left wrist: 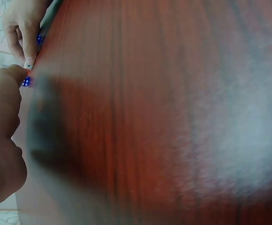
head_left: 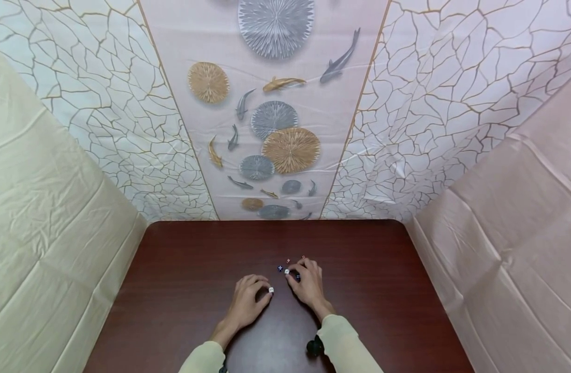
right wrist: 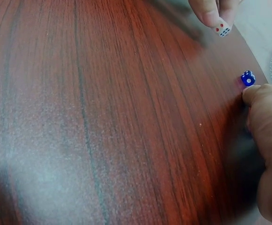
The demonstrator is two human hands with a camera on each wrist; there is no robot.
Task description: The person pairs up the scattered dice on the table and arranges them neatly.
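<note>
My left hand [head_left: 248, 301] pinches a white die [head_left: 271, 290] between thumb and forefinger; red and dark pips show on that die [right wrist: 222, 28] in the right wrist view. Ahead and to the right, my right hand [head_left: 309, 282] pinches a second white die [head_left: 287, 271] with thumb and forefinger. One blue die [head_left: 280, 268] sits just left of the right fingertips, and another blue die [head_left: 298, 277] shows within the curve of that hand. Beyond the fingers are two red dice [head_left: 288, 261], one partly covered by the right hand.
The dark red-brown wooden table [head_left: 182, 290] reaches back to a patterned cloth wall [head_left: 276, 197]. Pale cloth hangs along the left side [head_left: 57, 248] and right side [head_left: 499, 243]. A black round device [head_left: 315, 347] is at the right sleeve's cuff.
</note>
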